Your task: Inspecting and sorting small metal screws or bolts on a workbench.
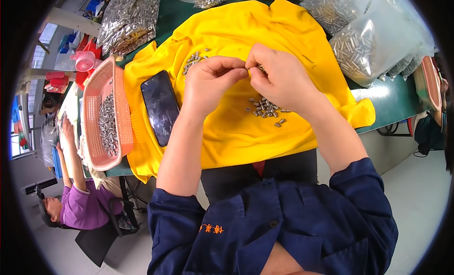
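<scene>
My left hand [210,83] and my right hand [281,78] meet over a yellow cloth [227,31]. Thumb and forefinger of the left are pinched together, on something too small to make out. The right hand is closed, and a bit of small metal parts [261,68] shows between its curled fingers. Just below it lies a loose pile of short silvery metal cylinders [267,109], which look like small sleeves or fasteners. A second group of similar metal pieces [193,61] lies behind my left hand, partly hidden by it.
A black phone [160,108] lies on the cloth at left, beside a pink plastic basket [124,119] holding many metal pieces. Clear bags of metal parts [357,50] crowd the back right; another bag [130,22] sits back left. A person in purple [87,204] sits at far left.
</scene>
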A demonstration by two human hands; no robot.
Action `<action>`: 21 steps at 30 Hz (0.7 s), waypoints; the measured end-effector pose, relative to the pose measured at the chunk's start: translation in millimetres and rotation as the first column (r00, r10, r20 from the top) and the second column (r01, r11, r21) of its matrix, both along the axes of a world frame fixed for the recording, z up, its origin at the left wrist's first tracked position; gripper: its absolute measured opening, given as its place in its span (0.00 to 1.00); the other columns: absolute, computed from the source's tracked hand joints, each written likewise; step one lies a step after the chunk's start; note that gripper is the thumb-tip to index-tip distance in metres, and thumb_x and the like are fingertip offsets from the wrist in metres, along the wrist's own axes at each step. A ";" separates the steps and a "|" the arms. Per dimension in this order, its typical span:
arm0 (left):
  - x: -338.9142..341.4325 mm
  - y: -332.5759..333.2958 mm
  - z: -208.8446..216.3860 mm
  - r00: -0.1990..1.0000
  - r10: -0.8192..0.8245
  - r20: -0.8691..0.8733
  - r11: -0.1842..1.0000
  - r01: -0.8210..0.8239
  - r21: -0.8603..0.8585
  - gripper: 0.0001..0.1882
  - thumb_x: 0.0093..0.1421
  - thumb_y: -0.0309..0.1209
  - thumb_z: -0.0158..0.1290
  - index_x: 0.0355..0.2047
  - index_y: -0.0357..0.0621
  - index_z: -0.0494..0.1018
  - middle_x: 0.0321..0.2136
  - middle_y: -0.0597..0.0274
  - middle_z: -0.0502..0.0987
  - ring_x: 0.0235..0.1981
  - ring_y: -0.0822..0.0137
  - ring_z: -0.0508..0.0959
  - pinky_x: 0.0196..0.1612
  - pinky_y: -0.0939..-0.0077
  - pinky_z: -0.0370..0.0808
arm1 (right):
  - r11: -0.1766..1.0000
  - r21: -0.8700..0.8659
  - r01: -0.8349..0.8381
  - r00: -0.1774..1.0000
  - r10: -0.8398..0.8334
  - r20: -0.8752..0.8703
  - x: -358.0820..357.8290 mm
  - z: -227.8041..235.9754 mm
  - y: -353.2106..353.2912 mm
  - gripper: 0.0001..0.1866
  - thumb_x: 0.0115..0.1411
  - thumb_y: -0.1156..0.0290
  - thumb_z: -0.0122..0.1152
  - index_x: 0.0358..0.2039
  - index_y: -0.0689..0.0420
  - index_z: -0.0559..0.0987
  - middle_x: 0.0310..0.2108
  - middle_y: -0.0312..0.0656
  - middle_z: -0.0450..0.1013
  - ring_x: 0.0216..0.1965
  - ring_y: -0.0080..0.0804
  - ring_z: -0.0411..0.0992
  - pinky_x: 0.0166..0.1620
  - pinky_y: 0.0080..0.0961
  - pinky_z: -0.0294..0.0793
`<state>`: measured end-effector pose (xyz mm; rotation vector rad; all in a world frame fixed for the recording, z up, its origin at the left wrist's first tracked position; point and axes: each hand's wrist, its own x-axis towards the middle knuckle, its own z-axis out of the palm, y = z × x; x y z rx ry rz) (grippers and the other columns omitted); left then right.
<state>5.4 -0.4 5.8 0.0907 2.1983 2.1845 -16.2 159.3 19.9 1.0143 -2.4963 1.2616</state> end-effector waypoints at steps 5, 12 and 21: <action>0.0 0.4 -5.6 0.997 0.066 -0.043 0.993 -0.070 -0.100 0.04 0.48 0.20 0.52 0.26 0.35 0.73 0.23 0.66 0.75 0.26 0.78 0.73 0.32 0.87 0.69 | 0.998 -0.055 0.013 0.998 -0.010 0.055 -3.9 -10.3 -3.8 0.03 0.47 0.74 0.47 0.24 0.59 0.66 0.18 0.46 0.67 0.21 0.44 0.66 0.25 0.32 0.64; -6.6 -11.2 -12.9 0.980 0.153 -0.125 0.970 -0.173 -0.173 0.07 0.50 0.21 0.50 0.31 0.35 0.72 0.26 0.63 0.75 0.28 0.76 0.74 0.33 0.86 0.69 | 0.965 -0.236 0.116 0.987 -0.085 0.136 -9.7 -3.3 0.9 0.04 0.48 0.74 0.48 0.24 0.60 0.67 0.17 0.44 0.66 0.19 0.38 0.65 0.23 0.26 0.64; -2.1 -11.5 -15.0 0.999 0.039 -0.005 0.973 -0.036 0.228 0.08 0.52 0.22 0.50 0.35 0.39 0.71 0.30 0.64 0.73 0.33 0.72 0.73 0.33 0.84 0.69 | 0.951 -0.307 0.045 0.940 0.064 0.335 -7.5 -1.4 -1.2 0.03 0.48 0.75 0.48 0.24 0.60 0.67 0.17 0.36 0.64 0.18 0.23 0.60 0.23 0.18 0.61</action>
